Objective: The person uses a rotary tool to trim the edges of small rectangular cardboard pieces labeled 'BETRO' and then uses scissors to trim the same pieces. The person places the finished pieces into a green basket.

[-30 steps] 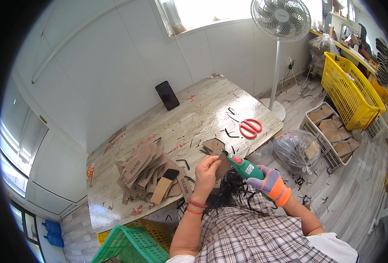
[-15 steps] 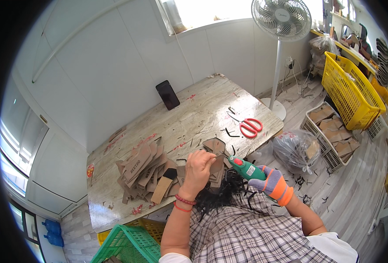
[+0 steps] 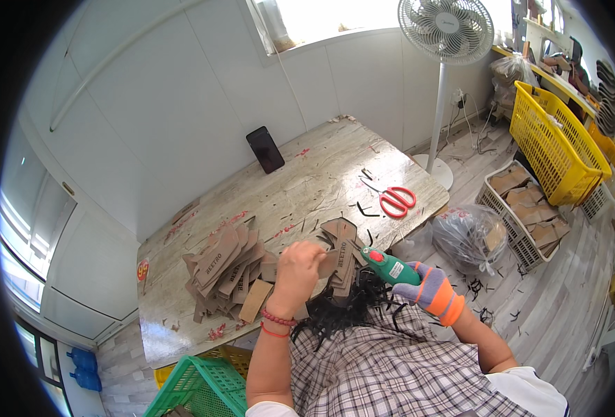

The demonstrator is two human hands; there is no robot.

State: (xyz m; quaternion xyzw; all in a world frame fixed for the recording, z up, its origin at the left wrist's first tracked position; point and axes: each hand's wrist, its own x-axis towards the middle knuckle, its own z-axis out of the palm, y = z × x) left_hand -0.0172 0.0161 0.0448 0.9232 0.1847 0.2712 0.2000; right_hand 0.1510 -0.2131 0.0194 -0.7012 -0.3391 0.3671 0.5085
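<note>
My left hand [image 3: 298,270] is closed on a brown cardboard piece [image 3: 328,264] at the near edge of the wooden table [image 3: 307,181]. A grey and orange glove covers my right hand [image 3: 429,288], which grips a green tool [image 3: 391,267] with its tip pointing at that piece. Just behind the held piece lies a small stack of brown pieces [image 3: 342,240]. A larger heap of brown cardboard pieces [image 3: 227,271] lies to the left of my left hand. A mass of black strips [image 3: 342,313] lies on my lap below the hands.
Red-handled scissors [image 3: 394,200] and a black phone [image 3: 265,149] lie farther back on the table. A standing fan [image 3: 446,31], a yellow basket [image 3: 554,142], a white crate of brown pieces [image 3: 530,208] and a plastic bag [image 3: 471,236] are to the right. A green basket [image 3: 196,389] sits lower left.
My left hand with the brown piece has moved down and left toward the table's near edge. The right hand with the green tool has followed it slightly.
</note>
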